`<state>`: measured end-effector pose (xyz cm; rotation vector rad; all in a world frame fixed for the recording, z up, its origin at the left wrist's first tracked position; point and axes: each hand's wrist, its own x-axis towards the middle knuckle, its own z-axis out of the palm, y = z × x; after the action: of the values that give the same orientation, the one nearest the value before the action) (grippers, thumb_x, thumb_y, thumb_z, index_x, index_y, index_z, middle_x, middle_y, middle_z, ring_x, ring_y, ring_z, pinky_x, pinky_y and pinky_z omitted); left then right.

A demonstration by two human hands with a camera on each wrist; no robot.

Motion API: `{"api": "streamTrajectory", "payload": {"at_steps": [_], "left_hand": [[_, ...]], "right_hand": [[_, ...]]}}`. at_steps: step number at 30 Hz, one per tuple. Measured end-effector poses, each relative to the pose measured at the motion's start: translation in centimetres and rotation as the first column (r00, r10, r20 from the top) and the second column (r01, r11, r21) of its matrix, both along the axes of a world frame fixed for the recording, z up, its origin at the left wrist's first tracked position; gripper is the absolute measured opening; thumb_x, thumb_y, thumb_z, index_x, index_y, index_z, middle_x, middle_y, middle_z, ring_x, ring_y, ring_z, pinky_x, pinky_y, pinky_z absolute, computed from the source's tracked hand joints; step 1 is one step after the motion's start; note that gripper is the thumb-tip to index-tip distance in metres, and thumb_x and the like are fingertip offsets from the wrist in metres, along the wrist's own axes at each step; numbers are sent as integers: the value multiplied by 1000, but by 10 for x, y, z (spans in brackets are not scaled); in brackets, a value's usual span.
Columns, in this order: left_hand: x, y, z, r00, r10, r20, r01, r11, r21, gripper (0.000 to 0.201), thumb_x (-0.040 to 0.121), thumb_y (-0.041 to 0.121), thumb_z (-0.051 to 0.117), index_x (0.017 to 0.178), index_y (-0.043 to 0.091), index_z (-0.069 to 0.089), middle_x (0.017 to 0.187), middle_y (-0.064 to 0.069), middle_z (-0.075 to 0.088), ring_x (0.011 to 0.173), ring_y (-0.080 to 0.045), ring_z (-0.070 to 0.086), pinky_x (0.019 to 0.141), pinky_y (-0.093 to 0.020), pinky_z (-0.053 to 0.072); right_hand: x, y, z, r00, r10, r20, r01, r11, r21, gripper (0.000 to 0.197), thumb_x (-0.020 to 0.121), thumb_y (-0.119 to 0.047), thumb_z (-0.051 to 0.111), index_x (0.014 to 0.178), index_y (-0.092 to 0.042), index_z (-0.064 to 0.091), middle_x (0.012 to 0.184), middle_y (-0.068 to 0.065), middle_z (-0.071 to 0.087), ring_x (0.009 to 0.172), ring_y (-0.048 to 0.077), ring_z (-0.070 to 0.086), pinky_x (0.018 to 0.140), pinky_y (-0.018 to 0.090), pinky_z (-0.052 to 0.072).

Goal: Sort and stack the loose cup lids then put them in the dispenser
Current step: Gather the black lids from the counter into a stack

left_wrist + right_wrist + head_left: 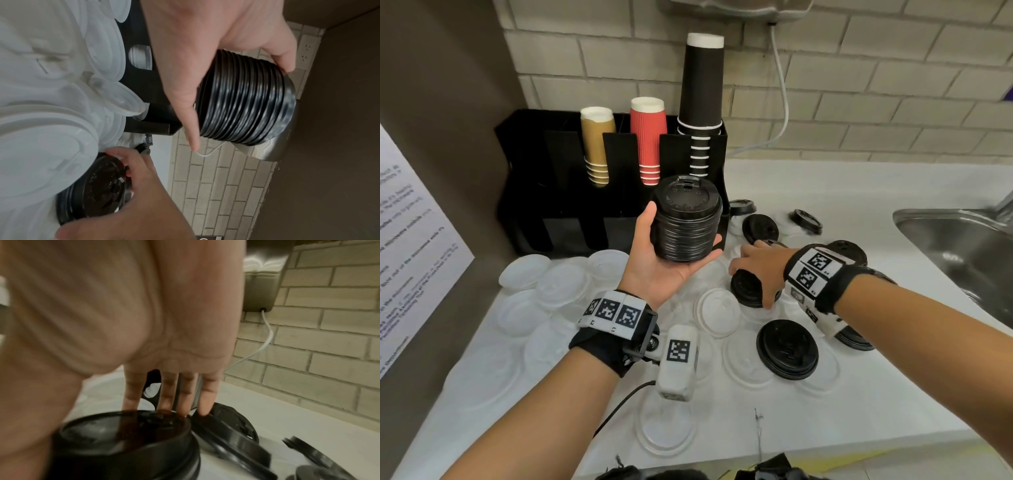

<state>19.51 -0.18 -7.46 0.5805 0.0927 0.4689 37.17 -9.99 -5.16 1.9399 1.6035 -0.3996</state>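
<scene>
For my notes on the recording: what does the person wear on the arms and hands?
Both forearms and hands are bare, no sleeves or gloves. Each wrist carries a black fabric strap with a band of white blocks printed with black square code markers. A white camera unit with a marker hangs under the left wrist, a black cable trailing.

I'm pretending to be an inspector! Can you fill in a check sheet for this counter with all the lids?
Surface: white counter, mostly covered by lids.
Job's things: black stack held up; short black pile on the counter; loose black lids; clear lids; dispenser with three cup stacks.
Clutter: nothing seen.
Hands: left hand cradles the black stack, thumb on its side; right hand reaches over the short black pile, fingers on its far edge.
Cables: white cable down the wall; thin black lead under the left wrist.
Surroundings: brick wall, steel sink, paper notice.
</scene>
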Motion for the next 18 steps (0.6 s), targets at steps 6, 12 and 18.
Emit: {"api": "streamTrajectory", "payload": {"at_steps": [6,12,18], "left_hand": [[2,2,0,1000,-3,-13,3,1000,-3,60,70,59,65,108,13,76,126,-22,63,121,-44,55,95,-55,51],[9,-3,2,999,-38,-19,38,999,11,58,67,54,71,109,14,76,127,-21,63,119,-42,58,93,-53,52],[17,-20,1,994,-63,-89,68,996,52,51,72,55,65,105,17,77,125,-18,65,124,-39,55,92,-51,53]], "right_hand": [[18,-6,25,922,-184,-340,255,950,181,69,69,-31,78,125,-35,37,121,3,38,112,26,43,93,45,47],[33,-20,70,547,-32,-837,691,582,429,45,84,-21,68,120,-35,46,108,5,57,94,21,61,75,27,52],[0,-22,98,563,260,-785,514,633,579,60,78,-20,77,130,-33,51,117,7,55,105,19,57,88,24,50]]}}
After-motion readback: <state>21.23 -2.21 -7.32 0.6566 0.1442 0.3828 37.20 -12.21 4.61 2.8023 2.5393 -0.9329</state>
